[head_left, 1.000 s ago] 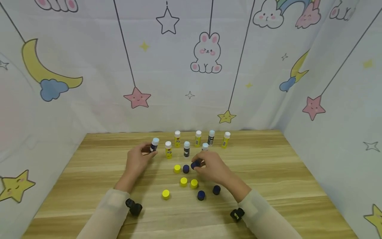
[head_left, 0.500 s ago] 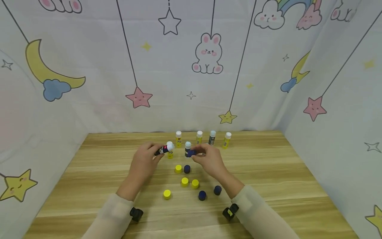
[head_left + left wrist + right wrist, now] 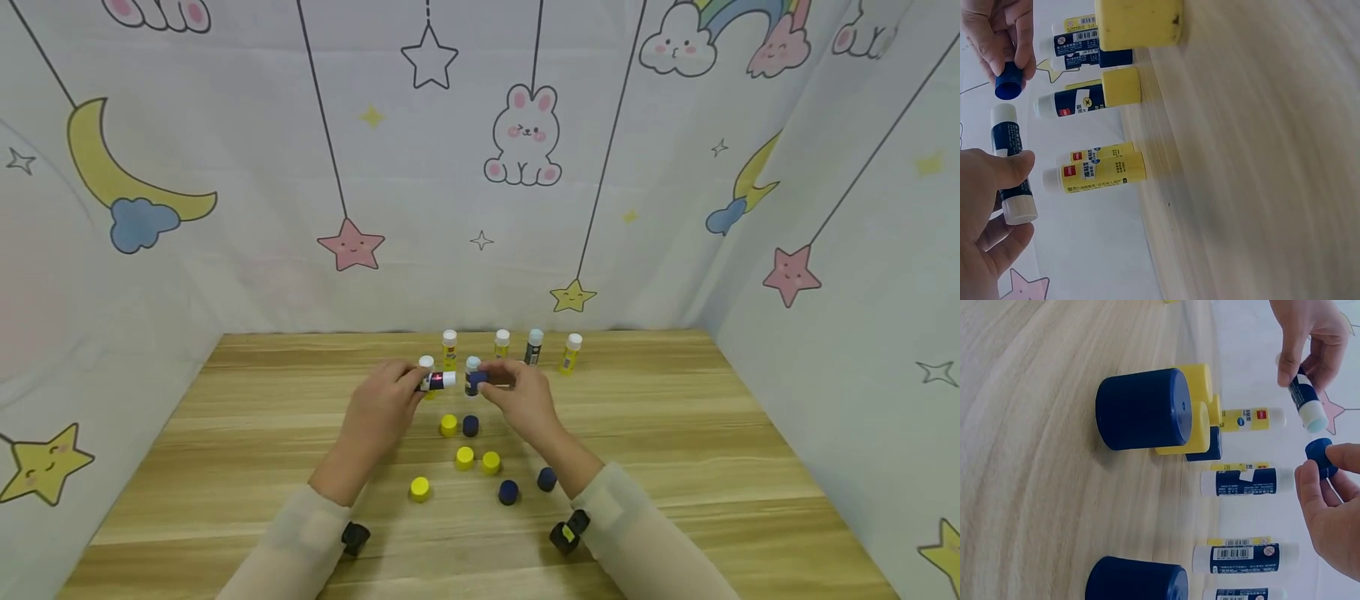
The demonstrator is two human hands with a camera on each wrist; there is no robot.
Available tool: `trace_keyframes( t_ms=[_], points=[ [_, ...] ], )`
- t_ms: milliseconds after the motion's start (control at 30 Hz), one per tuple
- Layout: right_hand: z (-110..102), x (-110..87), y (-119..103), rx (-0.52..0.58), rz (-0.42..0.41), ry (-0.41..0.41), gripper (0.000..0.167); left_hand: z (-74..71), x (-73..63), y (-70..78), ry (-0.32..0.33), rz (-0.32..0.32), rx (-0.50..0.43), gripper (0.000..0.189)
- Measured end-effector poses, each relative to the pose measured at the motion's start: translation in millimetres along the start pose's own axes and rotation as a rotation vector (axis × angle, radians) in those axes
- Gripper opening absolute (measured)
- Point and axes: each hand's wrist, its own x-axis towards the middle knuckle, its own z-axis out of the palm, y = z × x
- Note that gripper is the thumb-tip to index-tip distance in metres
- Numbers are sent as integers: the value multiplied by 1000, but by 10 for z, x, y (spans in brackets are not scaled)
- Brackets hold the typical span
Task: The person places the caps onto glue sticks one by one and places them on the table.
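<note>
My left hand [image 3: 382, 404] grips a navy glue stick [image 3: 1009, 140] by its body, held above the table and lying nearly level, its pale uncapped end toward the right. My right hand [image 3: 528, 400] pinches a blue cap [image 3: 1320, 456] between thumb and fingers. The cap's hollow mouth faces the glue stick's end, with a small gap between them in both wrist views. Behind the hands stand several uncapped glue sticks, among them a navy one [image 3: 1247, 482] and a yellow one [image 3: 1100, 174]. One navy stick is hidden behind my right hand in the head view.
Loose caps lie on the wooden table [image 3: 675, 467] before the sticks: several yellow, such as a yellow cap [image 3: 420, 489], and navy ones, such as a navy cap [image 3: 508, 492]. More glue sticks, including a yellow one [image 3: 570, 357], stand near the back edge by a printed cloth [image 3: 420, 183].
My left hand has moved right, tipping the glue stick from upright to level. My right hand has lifted the blue cap off the table area and raised it toward the stick's end.
</note>
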Motion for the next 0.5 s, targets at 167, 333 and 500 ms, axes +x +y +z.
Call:
trace_keyframes(
  t_ms=[167, 333, 500],
  points=[
    [20, 6, 8, 2, 12, 9, 23, 9, 6, 22, -4, 13, 1, 32],
    [23, -3, 4, -4, 4, 10, 23, 14, 10, 34, -15, 15, 7, 32],
    [19, -22, 0, 1, 9, 5, 23, 20, 14, 45, -18, 23, 16, 31]
  ],
)
